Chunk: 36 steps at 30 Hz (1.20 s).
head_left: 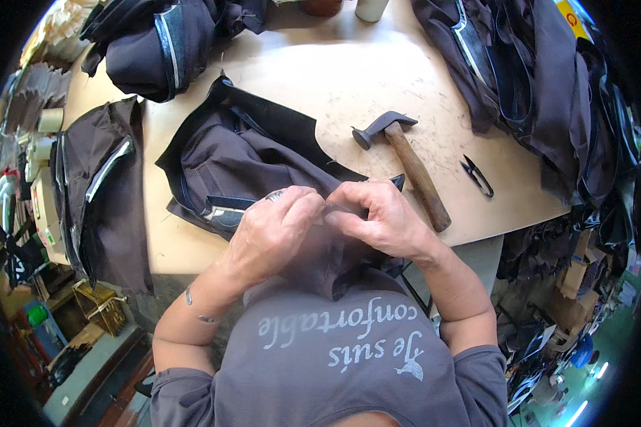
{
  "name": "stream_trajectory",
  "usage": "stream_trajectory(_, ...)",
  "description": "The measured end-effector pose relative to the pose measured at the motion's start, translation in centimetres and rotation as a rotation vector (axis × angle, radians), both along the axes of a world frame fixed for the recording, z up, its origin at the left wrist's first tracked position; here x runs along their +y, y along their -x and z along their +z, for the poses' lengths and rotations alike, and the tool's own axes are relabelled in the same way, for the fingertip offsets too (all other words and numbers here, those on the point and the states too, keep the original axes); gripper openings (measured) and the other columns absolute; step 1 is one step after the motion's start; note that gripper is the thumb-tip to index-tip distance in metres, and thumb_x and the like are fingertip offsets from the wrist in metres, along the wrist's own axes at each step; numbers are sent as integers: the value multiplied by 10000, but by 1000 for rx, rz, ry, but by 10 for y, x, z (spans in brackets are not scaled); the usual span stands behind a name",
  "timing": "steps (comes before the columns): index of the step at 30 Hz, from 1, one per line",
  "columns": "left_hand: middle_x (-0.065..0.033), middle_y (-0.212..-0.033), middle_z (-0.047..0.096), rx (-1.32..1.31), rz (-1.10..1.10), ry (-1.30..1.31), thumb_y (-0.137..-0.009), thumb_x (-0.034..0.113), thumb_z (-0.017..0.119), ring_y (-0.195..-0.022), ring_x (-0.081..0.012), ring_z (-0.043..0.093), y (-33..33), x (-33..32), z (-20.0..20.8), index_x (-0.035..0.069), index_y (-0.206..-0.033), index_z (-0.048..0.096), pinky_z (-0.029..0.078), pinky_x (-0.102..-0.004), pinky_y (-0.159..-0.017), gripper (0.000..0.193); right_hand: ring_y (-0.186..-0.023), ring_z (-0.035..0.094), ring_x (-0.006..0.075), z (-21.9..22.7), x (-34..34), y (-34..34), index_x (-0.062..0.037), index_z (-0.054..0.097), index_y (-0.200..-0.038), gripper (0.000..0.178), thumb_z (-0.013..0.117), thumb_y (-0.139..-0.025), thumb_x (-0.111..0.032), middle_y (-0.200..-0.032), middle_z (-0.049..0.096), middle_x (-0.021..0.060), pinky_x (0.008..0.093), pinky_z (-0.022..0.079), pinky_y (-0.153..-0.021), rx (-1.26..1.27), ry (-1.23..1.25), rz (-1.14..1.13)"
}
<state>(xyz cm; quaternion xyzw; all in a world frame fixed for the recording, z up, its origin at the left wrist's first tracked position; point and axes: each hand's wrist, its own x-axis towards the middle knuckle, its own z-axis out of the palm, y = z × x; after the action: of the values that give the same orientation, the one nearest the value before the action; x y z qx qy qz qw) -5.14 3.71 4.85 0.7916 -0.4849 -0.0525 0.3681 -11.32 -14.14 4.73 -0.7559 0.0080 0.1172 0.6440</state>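
A dark brown fabric bag piece (238, 160) with black trim lies in front of me, its lower part drawn over the table's near edge. My left hand (274, 231), with a ring on one finger, is closed with its fingertips pinching the fabric. Close beside it, my right hand (381, 217) also pinches the cloth, thumb against fingers. The fingertips nearly meet; anything small between them is hidden. A pale strip (228, 213) shows in a slot by my left hand. To the right lies a hammer (419, 174) with a wooden handle, and beyond it small black thread snips (477, 176).
Similar brown pieces lie at the left (107, 185), in a heap at the far left (157, 53) and in a pile at the right (520, 78) that hangs over the table edge. A white cup (370, 8) stands at the back. Loose threads are scattered on the tan tabletop (292, 67).
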Motion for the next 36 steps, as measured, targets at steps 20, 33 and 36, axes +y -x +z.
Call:
stream_trajectory(20,-92,-943,484,904,99,140,-832,57,511,-871,-186,470,3,0,4,-10,-802,526,379,-266,-792,75,-531,544,287,3,3,1,-2,560,-680,153,631,-683,-137,-577,527,151,364,400,-503,-101,20,61)
stream_trajectory(33,-105,-912,539,524,51,93,-752,92,622,-803,-264,551,7,-2,-1,13,-817,530,439,-327,-700,138,-553,556,290,-4,-5,-4,-55,631,-723,316,534,-835,-334,-587,546,148,377,414,-531,-50,239,116)
stream_trajectory(36,-105,-841,561,580,31,56,-710,128,681,-736,-285,559,3,3,-4,14,-850,527,446,-331,-681,238,-606,595,288,3,-21,-5,-48,643,-817,270,581,-820,-311,-660,600,147,363,453,-585,-31,163,209)
